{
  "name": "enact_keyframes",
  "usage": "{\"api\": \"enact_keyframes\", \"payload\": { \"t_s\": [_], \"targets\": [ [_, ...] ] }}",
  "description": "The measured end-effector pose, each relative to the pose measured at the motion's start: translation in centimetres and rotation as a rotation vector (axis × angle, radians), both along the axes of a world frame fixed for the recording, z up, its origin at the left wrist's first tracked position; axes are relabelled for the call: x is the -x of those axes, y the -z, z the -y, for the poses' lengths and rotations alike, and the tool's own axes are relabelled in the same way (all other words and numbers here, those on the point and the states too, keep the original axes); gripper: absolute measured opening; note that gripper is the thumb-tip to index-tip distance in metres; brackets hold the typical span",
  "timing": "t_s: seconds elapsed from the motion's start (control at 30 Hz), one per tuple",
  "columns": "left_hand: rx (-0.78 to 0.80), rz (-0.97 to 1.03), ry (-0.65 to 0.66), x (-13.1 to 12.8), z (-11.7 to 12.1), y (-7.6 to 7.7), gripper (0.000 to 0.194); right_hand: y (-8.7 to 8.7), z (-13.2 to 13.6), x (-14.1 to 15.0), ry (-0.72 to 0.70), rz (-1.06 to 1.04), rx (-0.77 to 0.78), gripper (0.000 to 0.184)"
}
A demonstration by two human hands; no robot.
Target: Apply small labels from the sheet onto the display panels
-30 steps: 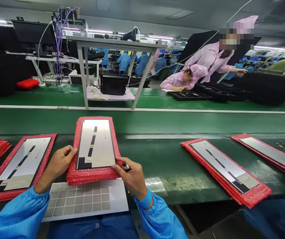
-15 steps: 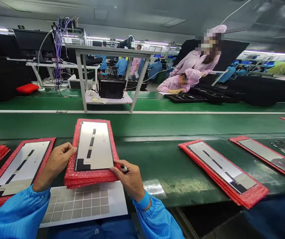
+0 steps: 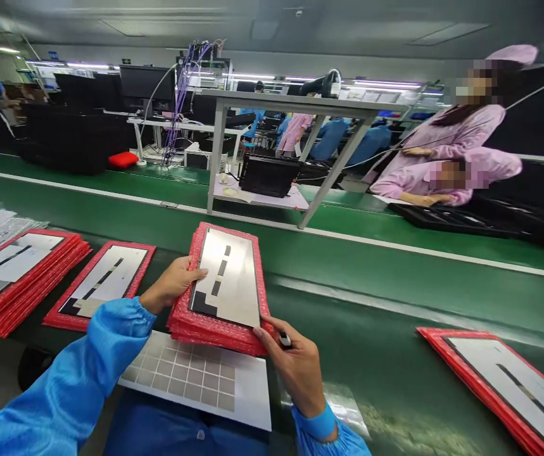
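A flat screen panel (image 3: 238, 272), silvery white with a dark strip and a black corner patch, lies face up on a stack of red bubble-wrap sheets (image 3: 215, 335). My left hand (image 3: 174, 285) grips the left edge, its thumb on the panel's face and its other fingers hidden behind the stack. At the lower right corner my right hand (image 3: 297, 358) pinches the edge between thumb and fingers. A short black-and-white pen-like thing (image 3: 285, 340) is tucked in that hand. Below the stack lies a white sheet printed with grey squares (image 3: 196, 377).
More panels on red wrap lie left, a taller pile (image 3: 38, 285) and a lower one (image 3: 105, 278); another stack (image 3: 513, 386) is at right. Clear plastic (image 3: 347, 405) lies by my right wrist. Across the green bench (image 3: 371, 266) stand a metal rack (image 3: 338, 158) and people in pink.
My view has swung left, so things appear shifted right. My left thumb has moved from the wrap's edge onto the panel's face. The right hand keeps its grip at the lower corner.
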State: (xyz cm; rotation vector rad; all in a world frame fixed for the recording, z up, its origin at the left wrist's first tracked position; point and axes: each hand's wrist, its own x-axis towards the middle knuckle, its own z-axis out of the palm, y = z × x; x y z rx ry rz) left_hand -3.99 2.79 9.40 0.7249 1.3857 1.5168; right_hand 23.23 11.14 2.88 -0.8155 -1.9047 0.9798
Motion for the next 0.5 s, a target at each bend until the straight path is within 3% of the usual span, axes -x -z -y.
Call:
{"api": "enact_keyframes", "payload": {
  "t_s": [0.1, 0.2, 0.37, 0.5],
  "targets": [
    [0.023, 0.014, -0.041, 2.3, 2.0, 0.2, 0.054, 0.1, -0.4, -1.6, 0.144, 0.014, -0.028, 0.04],
    [0.096, 0.012, -0.127, 6.6, 6.6, 0.1, 0.046, 0.9, -1.3, -4.9, 0.401, 0.042, 0.01, 0.044],
    [0.243, 0.003, -0.328, 14.3, 15.7, 0.6, 0.042, 4.0, -2.6, -11.0, 0.768, 0.241, 0.178, 0.048],
    [0.359, -0.006, -0.444, 17.7, 19.6, 2.4, 0.038, 6.8, -2.4, -13.0, 0.874, 0.354, 0.221, 0.052]
  ]
}}
